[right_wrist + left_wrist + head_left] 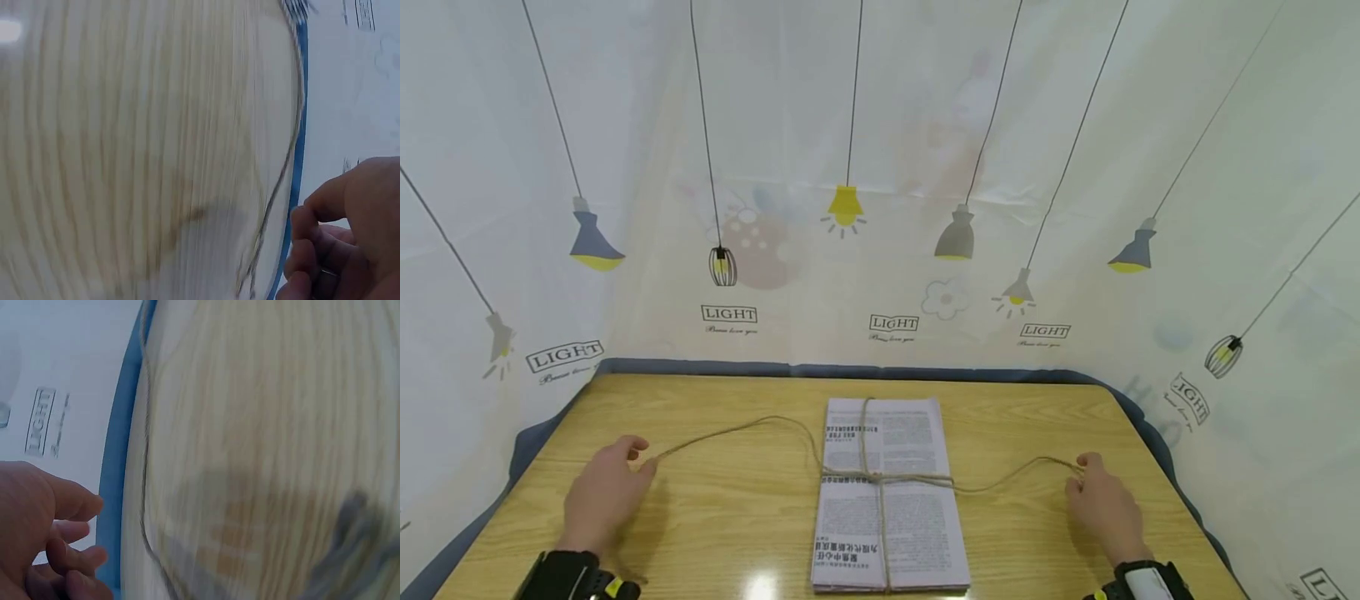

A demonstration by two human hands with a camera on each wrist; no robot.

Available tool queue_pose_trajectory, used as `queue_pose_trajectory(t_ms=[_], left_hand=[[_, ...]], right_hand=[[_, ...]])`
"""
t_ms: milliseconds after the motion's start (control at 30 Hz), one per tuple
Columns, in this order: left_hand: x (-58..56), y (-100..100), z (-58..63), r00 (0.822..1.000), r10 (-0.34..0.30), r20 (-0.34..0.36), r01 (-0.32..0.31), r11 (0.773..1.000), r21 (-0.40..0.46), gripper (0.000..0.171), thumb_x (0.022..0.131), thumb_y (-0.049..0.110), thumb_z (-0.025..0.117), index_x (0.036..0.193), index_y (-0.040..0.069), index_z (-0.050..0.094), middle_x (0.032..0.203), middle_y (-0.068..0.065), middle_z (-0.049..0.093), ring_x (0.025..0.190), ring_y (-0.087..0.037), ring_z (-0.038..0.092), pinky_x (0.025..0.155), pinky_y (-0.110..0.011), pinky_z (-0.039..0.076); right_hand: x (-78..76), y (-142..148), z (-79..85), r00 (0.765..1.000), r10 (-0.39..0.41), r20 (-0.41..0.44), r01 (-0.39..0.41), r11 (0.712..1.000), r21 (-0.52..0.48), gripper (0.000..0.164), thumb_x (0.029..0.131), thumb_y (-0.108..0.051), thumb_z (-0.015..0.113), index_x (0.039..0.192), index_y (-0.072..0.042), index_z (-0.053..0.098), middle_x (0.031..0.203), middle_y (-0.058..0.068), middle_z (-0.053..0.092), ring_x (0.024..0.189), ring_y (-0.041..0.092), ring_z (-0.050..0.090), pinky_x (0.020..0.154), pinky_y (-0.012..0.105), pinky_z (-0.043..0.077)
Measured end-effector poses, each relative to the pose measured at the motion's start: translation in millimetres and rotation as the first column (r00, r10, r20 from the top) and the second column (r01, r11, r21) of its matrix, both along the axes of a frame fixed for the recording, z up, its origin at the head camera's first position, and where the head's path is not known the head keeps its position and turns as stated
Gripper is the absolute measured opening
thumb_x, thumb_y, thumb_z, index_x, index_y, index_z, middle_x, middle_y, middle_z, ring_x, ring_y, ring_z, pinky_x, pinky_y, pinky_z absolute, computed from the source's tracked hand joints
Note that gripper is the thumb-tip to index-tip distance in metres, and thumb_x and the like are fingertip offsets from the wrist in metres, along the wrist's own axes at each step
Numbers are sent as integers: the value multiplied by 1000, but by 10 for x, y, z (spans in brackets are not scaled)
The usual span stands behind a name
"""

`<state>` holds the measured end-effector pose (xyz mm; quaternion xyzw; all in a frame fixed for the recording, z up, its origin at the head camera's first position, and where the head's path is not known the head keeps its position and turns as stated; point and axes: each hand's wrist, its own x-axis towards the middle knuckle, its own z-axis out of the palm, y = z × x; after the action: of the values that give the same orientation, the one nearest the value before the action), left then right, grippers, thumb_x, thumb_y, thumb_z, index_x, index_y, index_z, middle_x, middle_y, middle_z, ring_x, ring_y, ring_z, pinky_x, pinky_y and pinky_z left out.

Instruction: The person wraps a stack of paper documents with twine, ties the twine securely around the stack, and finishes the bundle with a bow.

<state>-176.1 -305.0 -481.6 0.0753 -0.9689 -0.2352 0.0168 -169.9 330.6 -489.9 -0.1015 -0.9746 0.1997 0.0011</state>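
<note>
A stack of newspapers lies on the table, with thin twine crossed around it both ways. One length of twine runs left, reaching my left hand by the thumb side. In the left wrist view this twine passes apart from the fingertips, which are loosely bent around nothing. Off to the right, the other length leads to my right hand. The right wrist view has that twine lying beside the loosely curled fingers, with none visible between them.
A wood-grain table carries the stack, and dark blue edging borders its far side. Behind hangs a pale curtain printed with lamps. A twine end shows near my left wrist.
</note>
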Motion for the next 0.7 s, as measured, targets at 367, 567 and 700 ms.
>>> queue_pose_trajectory(t_ms=[367, 567, 700], left_hand=[[-88, 1294, -87, 882, -334, -333, 323, 942, -90, 24, 89, 15, 71, 113, 15, 69, 114, -7, 64, 75, -12, 60, 58, -26, 45], [-160, 1900, -230, 741, -543, -396, 485, 840, -243, 18, 87, 20, 74, 105, 19, 72, 106, 2, 66, 102, -19, 59, 88, -41, 46], [-188, 2022, -293, 728, -574, -374, 486, 818, -308, 3, 91, 27, 69, 93, 26, 69, 96, 8, 64, 98, -15, 56, 89, -40, 40]], right_hand=[[-81, -1276, -49, 900, 396, -184, -391, 918, 66, 7, 89, -25, 72, 95, -23, 69, 90, -9, 59, 78, 4, 54, 69, 27, 46], [-137, -1635, -124, 837, 492, -238, -456, 869, 194, 13, 84, -30, 76, 83, -25, 64, 75, -12, 53, 66, 2, 45, 68, 29, 38], [-151, -1687, -116, 820, 520, -239, -481, 853, 204, 15, 88, -26, 73, 81, -23, 60, 70, -12, 51, 62, 2, 42, 64, 27, 37]])
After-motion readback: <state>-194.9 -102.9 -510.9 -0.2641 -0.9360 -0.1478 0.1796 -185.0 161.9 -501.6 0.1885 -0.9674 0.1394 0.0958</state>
